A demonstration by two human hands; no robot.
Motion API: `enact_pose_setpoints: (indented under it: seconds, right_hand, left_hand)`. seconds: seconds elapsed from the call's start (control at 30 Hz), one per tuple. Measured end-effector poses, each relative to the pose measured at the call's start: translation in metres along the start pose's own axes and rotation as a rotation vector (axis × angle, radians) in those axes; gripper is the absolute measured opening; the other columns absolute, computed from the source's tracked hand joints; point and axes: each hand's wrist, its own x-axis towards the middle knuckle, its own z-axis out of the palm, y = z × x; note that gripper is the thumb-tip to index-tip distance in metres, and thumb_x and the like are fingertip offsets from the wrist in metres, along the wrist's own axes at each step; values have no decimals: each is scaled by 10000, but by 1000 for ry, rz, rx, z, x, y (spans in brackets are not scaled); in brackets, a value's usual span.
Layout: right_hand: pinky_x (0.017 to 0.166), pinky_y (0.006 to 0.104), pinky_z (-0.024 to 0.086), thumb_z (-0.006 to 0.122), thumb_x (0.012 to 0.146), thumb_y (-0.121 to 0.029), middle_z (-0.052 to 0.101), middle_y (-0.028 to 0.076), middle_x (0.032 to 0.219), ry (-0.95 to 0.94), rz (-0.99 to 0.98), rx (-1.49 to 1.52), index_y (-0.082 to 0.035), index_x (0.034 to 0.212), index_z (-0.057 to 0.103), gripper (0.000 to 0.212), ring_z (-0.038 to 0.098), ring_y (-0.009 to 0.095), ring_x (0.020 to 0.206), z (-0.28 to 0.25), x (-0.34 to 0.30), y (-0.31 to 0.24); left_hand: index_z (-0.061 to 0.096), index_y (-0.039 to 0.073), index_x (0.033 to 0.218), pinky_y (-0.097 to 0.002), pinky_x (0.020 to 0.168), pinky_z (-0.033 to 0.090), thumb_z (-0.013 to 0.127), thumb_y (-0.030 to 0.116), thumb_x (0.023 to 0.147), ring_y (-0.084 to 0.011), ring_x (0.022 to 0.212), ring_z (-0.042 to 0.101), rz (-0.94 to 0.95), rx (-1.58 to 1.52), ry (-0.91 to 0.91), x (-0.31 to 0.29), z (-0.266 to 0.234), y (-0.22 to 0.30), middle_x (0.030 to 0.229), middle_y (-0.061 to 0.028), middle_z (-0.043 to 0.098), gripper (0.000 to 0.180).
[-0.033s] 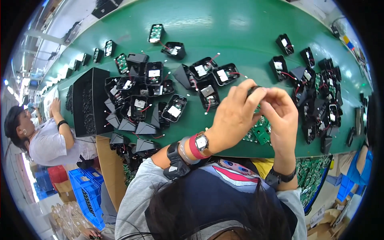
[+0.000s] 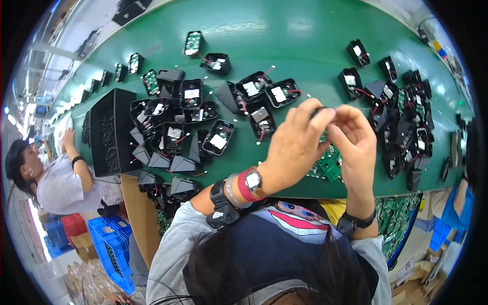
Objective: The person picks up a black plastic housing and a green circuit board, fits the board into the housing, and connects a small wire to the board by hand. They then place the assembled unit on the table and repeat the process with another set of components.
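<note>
My left hand (image 2: 295, 145) and my right hand (image 2: 355, 136) meet above the front part of the green table. Between the thumb and forefinger of my left hand shows a small black part (image 2: 319, 110), mostly covered by fingers. The right fingers are pinched together against the left fingertips; what they grip is hidden. Just below both hands lie green circuit boards (image 2: 330, 166), partly covered by the left hand. Left of my left hand stand black plastic housings (image 2: 262, 119) with white-topped parts inside and red wires.
More open housings (image 2: 218, 138) are heaped at the left, beside a black bin (image 2: 113, 132) of small black pieces. Another cluster (image 2: 406, 127) fills the right side. A co-worker (image 2: 61, 173) sits at the far left. A crate of circuit boards (image 2: 399, 229) stands below the table's right edge.
The table and the things on it have shifted slightly left and down in view. Both hands keep nearly the same pose, pinched together.
</note>
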Motion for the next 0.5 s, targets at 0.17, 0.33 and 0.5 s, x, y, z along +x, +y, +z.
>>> enact_pose_setpoints:
  seconds: [0.17,0.33,0.5]
  right_hand:
    - [719,196,472,646,805,29,575,31,874,-57,49,28,47,1064,540,281,559,67,803,12,1,-4]
    - [677,179,469,668,804,8,569,15,829,-5,57,-27,46,1022,576,240,550,48,765,11,-2,-5]
    - [619,173,444,721,776,-39,549,11,847,-36,117,22,37,974,602,243,513,38,718,6,0,-7]
  left_hand:
    - [372,55,1229,-378,836,486,785,2,589,-362,1058,540,-126,-133,-14,2,-6,-2,1179,-185,478,763]
    - [388,76,1230,-386,763,491,757,-11,575,-358,991,544,-63,-118,29,2,-1,-2,1149,-169,471,757]
    - [391,74,1229,-389,759,488,759,-1,569,-350,979,546,38,-35,32,2,-1,-5,1150,-168,469,760]
